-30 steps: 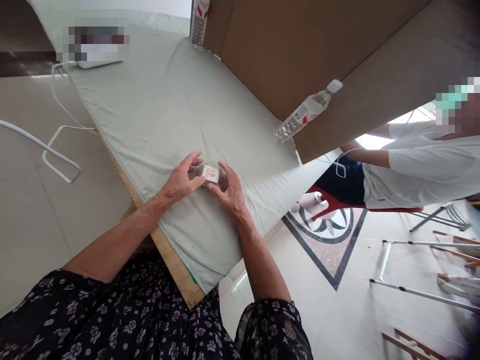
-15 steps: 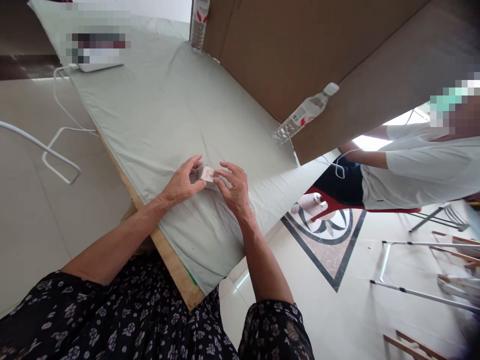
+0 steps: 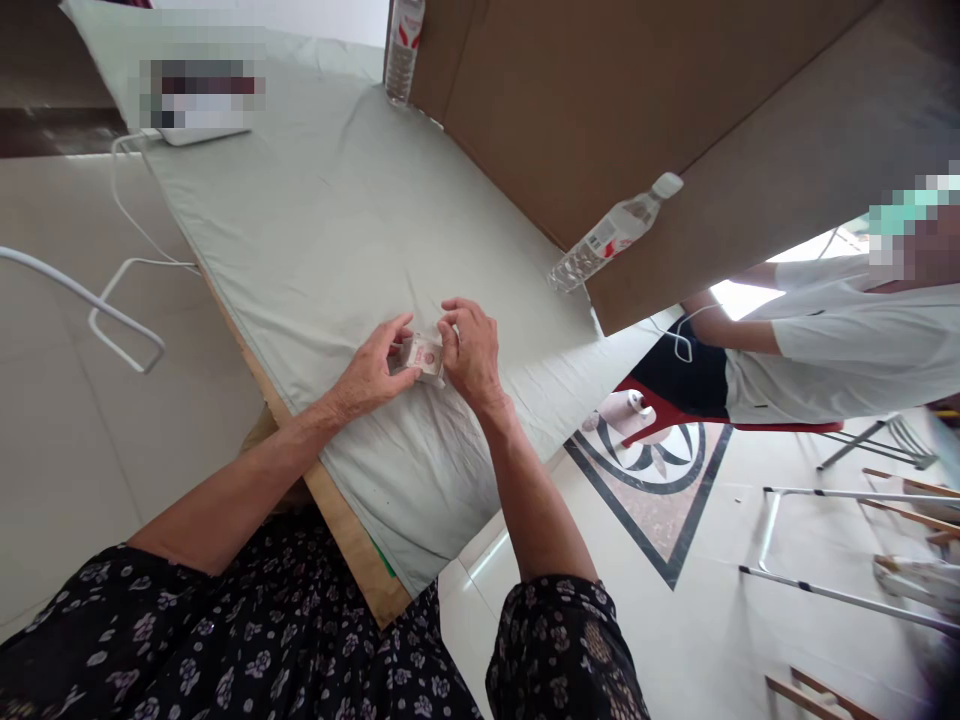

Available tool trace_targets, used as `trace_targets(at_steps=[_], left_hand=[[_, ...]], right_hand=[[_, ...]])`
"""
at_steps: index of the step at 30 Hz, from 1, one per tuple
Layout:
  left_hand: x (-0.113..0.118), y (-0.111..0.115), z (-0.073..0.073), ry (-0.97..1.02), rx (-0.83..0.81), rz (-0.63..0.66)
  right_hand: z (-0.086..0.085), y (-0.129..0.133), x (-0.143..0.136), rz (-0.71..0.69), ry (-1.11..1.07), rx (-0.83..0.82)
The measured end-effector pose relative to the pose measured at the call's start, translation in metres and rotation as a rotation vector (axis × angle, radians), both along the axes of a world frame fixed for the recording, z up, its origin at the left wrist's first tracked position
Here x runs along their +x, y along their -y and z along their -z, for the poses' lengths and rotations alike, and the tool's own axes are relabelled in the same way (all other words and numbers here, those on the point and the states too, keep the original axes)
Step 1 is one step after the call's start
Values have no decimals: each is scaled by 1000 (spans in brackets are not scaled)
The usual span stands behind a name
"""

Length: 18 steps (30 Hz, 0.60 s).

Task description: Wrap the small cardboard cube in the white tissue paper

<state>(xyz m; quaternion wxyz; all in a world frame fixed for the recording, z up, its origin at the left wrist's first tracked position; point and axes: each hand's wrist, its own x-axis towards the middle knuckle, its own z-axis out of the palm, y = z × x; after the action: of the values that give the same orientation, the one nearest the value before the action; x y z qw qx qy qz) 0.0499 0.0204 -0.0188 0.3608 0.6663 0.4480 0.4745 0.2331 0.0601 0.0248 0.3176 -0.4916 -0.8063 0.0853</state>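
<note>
A small pale box (image 3: pixel 425 357) with red print on its top sits low over the grey-green tablecloth, between my two hands. My left hand (image 3: pixel 379 365) grips its left side, the thumb along the near edge and the fingers curled behind. At the box's right edge, my right hand (image 3: pixel 472 350) is closed, thumb pressed against bent fingers. What those fingertips pinch is too small to make out. Part of the box is hidden by the fingers.
A water bottle (image 3: pixel 615 235) leans near a large cardboard panel (image 3: pixel 555 110); another bottle (image 3: pixel 405 55) stands farther back. A white device (image 3: pixel 206 135) with a cable lies at the far left. Across the panel sits a person in a white shirt (image 3: pixel 862 330). The wooden table edge (image 3: pixel 360 560) is nearest me.
My right hand has gone from loosely spread fingers to a closed pinch, slightly higher. More of the box's printed top shows now. My left hand keeps its hold, shifted slightly right.
</note>
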Motion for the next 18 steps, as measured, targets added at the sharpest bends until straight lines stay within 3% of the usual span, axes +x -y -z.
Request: trace_targets(at_steps=[8,14,18], left_hand=[[1,7,-12,-49,13,59],[0,3,-14,83,-218,125],[-2,-4,-9,157,-320,169]], right_hand=[[-28,-51,3,9,17,-1],[-24,-96,3,31,-51,-64],[-18,-91,10,154,-209,-102]])
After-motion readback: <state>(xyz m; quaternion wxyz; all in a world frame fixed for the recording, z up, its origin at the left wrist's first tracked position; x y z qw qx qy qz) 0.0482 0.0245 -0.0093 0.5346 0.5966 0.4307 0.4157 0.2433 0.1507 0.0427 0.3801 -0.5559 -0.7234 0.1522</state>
